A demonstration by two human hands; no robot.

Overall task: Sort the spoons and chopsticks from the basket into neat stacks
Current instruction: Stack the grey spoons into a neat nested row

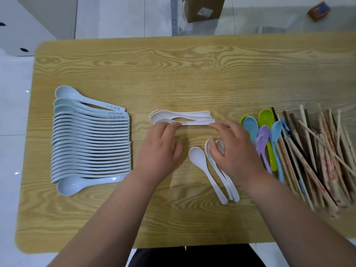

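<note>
A long row of pale blue spoons (90, 139) lies stacked on the left of the wooden table (192, 74). In the middle a small stack of white spoons (185, 116) lies sideways. My left hand (159, 149) touches its bowl end with the fingertips, and my right hand (233, 149) touches its handle end. Three more white spoons (200, 164) lie under and beside my right hand. Coloured spoons (265, 132), green, blue and purple, lie to the right, beside a loose heap of chopsticks (316, 155).
A cardboard box (204, 8) and a small orange box (319, 10) sit on the tiled floor beyond the table. A white cabinet (23, 22) stands at the far left. No basket is in view.
</note>
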